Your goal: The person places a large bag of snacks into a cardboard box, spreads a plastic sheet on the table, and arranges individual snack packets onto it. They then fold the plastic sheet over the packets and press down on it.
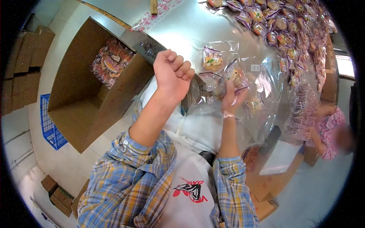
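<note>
My left hand (pixel 173 76) is raised with its fingers curled into a fist, beside the near left edge of a large clear plastic bag (pixel 272 110). Whatever those fingers hold, if anything, is hidden. My right hand (pixel 232 99) is closed on a small snack packet (pixel 236 76) with purple edges and a yellow print, seen among the clear plastic. A similar packet (pixel 213 60) lies just beyond, on the shiny metal table (pixel 178 30). Another packet (pixel 255 105) shows through the plastic to the right of my right hand.
At the left stands an open cardboard box (pixel 76 87) with a bundle of packets (pixel 112 62) inside. A blue plastic crate (pixel 53 125) is behind it. Many loose packets (pixel 281 22) are heaped at the far right. A person in pink (pixel 330 131) is at the right edge.
</note>
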A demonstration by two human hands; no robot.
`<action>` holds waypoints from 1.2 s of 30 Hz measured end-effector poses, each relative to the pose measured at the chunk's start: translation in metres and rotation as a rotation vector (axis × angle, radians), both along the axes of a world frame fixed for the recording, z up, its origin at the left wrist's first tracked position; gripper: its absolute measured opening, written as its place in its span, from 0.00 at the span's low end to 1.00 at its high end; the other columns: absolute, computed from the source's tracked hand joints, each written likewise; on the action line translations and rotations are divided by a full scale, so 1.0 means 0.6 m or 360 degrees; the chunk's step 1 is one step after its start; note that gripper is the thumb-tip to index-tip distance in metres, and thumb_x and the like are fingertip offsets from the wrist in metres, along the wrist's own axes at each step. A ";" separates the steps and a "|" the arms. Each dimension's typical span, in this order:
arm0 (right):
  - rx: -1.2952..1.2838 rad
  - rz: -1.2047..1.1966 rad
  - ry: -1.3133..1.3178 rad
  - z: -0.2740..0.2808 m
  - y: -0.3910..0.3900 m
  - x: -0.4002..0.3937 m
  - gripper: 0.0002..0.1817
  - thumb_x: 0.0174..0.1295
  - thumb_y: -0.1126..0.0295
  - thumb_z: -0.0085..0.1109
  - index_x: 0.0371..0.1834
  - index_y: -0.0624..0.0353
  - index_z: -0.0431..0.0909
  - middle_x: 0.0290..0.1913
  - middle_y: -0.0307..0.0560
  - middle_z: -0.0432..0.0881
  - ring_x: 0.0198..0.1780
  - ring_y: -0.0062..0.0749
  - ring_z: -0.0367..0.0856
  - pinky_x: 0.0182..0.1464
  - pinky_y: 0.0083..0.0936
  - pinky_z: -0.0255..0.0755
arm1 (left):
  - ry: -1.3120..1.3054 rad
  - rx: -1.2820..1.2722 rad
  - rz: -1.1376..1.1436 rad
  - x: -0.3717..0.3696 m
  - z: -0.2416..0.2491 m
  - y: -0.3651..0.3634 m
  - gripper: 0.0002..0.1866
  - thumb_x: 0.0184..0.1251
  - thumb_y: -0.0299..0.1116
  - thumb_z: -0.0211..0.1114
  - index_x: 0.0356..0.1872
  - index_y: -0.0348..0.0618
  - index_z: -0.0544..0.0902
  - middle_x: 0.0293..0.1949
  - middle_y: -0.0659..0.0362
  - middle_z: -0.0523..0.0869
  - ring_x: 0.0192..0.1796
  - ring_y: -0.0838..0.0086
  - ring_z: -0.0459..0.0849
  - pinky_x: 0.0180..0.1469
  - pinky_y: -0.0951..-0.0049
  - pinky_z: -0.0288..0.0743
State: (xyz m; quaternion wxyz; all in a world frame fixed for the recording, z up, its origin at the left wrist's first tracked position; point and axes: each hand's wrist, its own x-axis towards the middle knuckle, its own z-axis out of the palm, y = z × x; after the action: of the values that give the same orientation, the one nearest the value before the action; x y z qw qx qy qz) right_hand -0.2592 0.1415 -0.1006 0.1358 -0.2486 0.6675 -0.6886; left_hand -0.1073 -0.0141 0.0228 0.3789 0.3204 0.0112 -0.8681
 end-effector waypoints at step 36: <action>-0.0034 0.0359 -0.0196 0.075 -0.010 0.003 0.42 0.56 0.85 0.66 0.77 0.57 0.63 0.72 0.52 0.68 0.71 0.37 0.73 0.70 0.33 0.71 | -0.1013 -0.1402 -0.0425 -0.051 -0.078 0.023 0.19 0.74 0.39 0.67 0.61 0.40 0.85 0.55 0.53 0.86 0.59 0.68 0.80 0.63 0.66 0.73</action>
State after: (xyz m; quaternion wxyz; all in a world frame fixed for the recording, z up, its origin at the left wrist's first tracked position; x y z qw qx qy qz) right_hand -0.2577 0.1353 -0.0555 0.2503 -0.2807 0.6183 -0.6901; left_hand -0.1381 -0.0004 -0.0238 0.3484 0.3767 -0.5083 -0.6916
